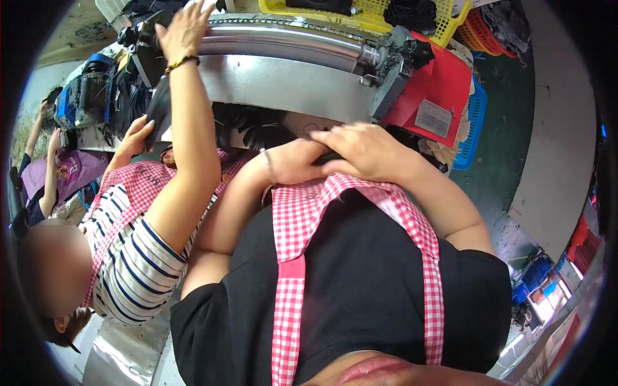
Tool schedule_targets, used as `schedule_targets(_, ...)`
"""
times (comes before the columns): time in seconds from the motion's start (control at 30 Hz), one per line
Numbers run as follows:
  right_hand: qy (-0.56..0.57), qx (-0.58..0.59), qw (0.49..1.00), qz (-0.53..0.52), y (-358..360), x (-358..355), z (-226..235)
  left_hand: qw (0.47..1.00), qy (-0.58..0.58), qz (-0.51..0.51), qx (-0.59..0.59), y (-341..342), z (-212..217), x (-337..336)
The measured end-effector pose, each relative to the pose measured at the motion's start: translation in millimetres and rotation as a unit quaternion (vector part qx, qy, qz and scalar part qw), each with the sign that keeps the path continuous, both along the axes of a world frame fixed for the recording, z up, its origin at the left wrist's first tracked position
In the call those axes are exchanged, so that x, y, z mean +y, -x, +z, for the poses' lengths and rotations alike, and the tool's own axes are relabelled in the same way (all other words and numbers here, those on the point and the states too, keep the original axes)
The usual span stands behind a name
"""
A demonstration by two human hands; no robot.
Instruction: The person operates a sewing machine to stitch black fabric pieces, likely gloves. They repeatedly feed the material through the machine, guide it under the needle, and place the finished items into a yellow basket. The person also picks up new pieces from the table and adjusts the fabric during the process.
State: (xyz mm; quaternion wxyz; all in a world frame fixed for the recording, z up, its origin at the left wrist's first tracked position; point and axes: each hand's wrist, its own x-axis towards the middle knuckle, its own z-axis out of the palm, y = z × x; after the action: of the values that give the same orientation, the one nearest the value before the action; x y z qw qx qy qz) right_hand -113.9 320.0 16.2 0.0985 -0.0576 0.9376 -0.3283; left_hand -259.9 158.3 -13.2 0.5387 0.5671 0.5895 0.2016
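Note:
In front of my waist, my left hand [296, 161] is bent inward, its fingers mostly covered by my right hand. My right hand [360, 151] rests over it, with curled fingers reaching across toward the left. A small dark patch [330, 156] shows between the two palms; what it is I cannot make out. Both hands lie against the top of my pink checked apron [296, 222]. Just beyond them, black strap-like pieces [261, 132] lie under the metal plate [277, 83] of a roller machine [290, 42], which neither hand touches.
On my left a co-worker in a striped shirt [145, 264] reaches one hand [183, 32] to the machine's left end. A red panel [438, 96] covers its right side. Yellow [444, 22], orange [479, 32] and blue [476, 125] baskets stand around it. Another person works farther left.

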Motion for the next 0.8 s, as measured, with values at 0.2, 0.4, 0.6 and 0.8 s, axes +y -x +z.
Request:
schedule_targets(0.2,0.187,-0.100,0.976,-0.043,-22,5,-30,0.956,-0.021,0.244,-0.162,14,-4,-63)
schedule_targets(0.4,0.141,0.010,0.990,0.020,22,20,-15,0.927,-0.049,0.319,-0.188,-8,-25,-78)
schedule_targets(0.6,-0.314,0.302,0.881,-0.186,211,-10,-50,0.941,-0.039,0.301,-0.151,-11,4,-74)
schedule_targets(0.8,-0.233,0.278,0.908,-0.209,239,-14,-72,0.952,-0.089,0.273,-0.104,-1,17,-79)
